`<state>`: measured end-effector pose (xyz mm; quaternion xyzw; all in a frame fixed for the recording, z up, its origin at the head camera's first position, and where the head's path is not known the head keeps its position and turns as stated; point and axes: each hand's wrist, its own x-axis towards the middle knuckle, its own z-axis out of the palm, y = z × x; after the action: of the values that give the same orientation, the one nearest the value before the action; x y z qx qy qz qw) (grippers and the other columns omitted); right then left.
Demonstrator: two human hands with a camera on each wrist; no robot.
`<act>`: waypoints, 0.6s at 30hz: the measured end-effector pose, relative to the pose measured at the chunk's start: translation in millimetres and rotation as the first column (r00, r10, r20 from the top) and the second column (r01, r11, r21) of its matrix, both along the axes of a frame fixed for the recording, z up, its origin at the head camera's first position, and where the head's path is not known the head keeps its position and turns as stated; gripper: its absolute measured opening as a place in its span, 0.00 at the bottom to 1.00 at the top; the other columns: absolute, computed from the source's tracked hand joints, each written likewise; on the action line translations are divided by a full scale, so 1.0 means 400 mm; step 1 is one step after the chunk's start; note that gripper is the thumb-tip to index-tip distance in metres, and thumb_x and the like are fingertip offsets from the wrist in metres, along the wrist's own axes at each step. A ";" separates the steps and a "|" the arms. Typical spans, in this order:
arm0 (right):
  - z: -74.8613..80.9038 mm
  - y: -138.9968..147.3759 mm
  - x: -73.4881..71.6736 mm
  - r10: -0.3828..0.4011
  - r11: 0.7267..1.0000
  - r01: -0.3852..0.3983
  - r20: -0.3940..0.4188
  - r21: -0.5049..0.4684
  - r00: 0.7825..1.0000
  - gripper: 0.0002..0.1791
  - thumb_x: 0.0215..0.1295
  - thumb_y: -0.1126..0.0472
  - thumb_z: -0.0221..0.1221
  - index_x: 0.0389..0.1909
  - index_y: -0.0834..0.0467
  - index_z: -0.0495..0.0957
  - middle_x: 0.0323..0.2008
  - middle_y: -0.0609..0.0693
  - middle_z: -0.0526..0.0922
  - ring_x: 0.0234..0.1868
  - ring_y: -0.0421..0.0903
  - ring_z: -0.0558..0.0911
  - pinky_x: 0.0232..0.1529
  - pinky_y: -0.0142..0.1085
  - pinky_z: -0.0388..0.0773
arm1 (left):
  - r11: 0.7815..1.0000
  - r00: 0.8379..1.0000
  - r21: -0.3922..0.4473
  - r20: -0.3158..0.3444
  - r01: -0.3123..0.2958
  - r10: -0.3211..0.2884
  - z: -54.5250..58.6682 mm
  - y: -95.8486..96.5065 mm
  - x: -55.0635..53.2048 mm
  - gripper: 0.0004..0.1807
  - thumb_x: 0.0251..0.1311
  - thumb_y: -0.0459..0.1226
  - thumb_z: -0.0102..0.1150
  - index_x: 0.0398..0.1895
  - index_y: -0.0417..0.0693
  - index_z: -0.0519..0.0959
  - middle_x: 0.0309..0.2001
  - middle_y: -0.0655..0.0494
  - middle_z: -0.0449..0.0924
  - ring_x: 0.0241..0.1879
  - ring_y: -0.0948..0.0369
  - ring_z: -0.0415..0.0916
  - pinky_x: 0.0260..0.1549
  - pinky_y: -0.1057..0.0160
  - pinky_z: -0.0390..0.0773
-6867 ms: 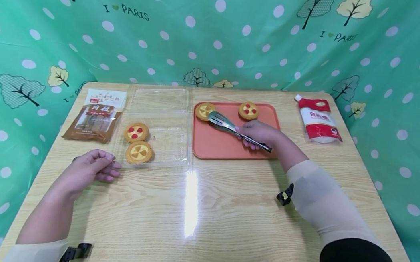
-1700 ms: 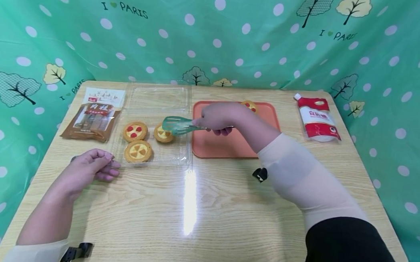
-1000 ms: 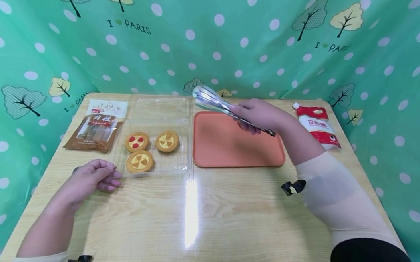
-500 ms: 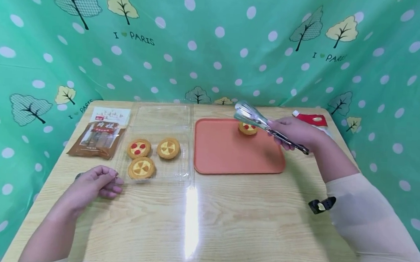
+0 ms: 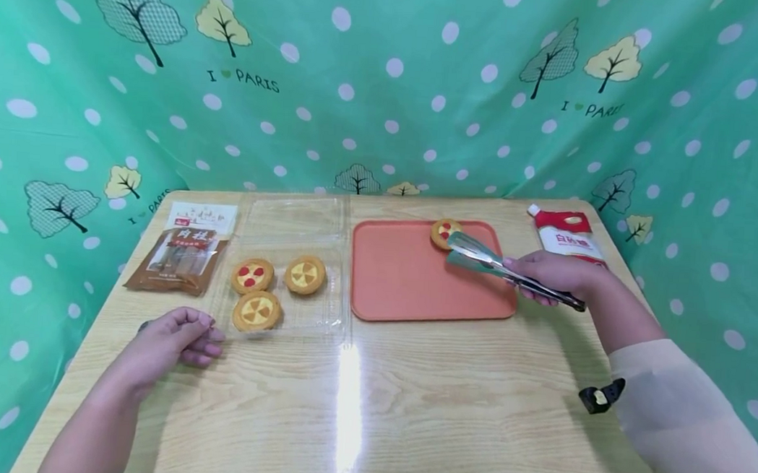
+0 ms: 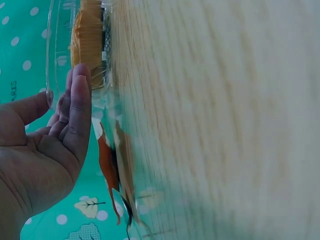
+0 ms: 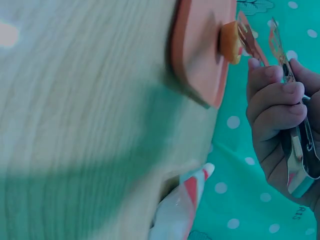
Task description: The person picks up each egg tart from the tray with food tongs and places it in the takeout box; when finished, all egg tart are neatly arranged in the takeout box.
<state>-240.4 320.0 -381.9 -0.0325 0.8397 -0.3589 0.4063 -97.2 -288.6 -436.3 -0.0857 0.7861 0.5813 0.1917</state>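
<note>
In the head view, the person's right hand (image 5: 549,272) grips metal tongs (image 5: 482,257) at the right edge of the pink tray (image 5: 409,282). The red-spotted tart (image 5: 442,232) lies on the tray's far side, beyond that hand and far from the left hand (image 5: 173,343), which is well left of the tray, at the clear container (image 5: 305,311). The left wrist view shows thumb and fingers pinching the container's rim. In the right wrist view, curled fingers hold the tongs, arms parted, tips by the tart; contact cannot be told.
</note>
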 end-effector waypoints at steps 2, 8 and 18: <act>-0.009 0.006 0.000 0.000 1.000 0.000 0.004 0.006 1.000 0.35 0.71 0.34 0.46 0.46 0.65 0.74 0.25 0.53 0.77 0.20 0.45 0.74 0.21 0.33 0.74 | 1.000 1.000 0.005 -0.001 -0.003 0.003 -0.001 -0.001 0.002 0.18 0.77 0.41 0.41 0.54 0.32 0.65 0.48 0.40 0.81 0.42 0.54 0.84 0.43 0.57 0.87; -0.037 0.012 -0.003 -0.022 1.000 0.022 -0.018 0.018 1.000 0.36 0.72 0.34 0.44 0.38 0.67 0.73 0.22 0.54 0.76 0.20 0.46 0.74 0.23 0.35 0.75 | 1.000 1.000 0.004 0.000 -0.006 0.006 -0.004 -0.002 0.005 0.18 0.77 0.41 0.41 0.54 0.32 0.65 0.48 0.40 0.81 0.42 0.54 0.84 0.43 0.57 0.87; -0.064 0.006 -0.005 -0.065 0.998 0.066 -0.046 0.000 0.997 0.35 0.73 0.35 0.44 0.42 0.67 0.74 0.25 0.56 0.78 0.22 0.47 0.76 0.23 0.34 0.75 | 1.000 1.000 0.011 -0.002 -0.013 0.013 -0.007 -0.002 0.006 0.18 0.77 0.42 0.42 0.54 0.32 0.66 0.48 0.41 0.81 0.42 0.54 0.84 0.42 0.57 0.87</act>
<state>-242.5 322.5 -407.4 -0.0130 0.8497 -0.3706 0.3748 -94.9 -289.2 -439.2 -0.0892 0.7827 0.5867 0.1878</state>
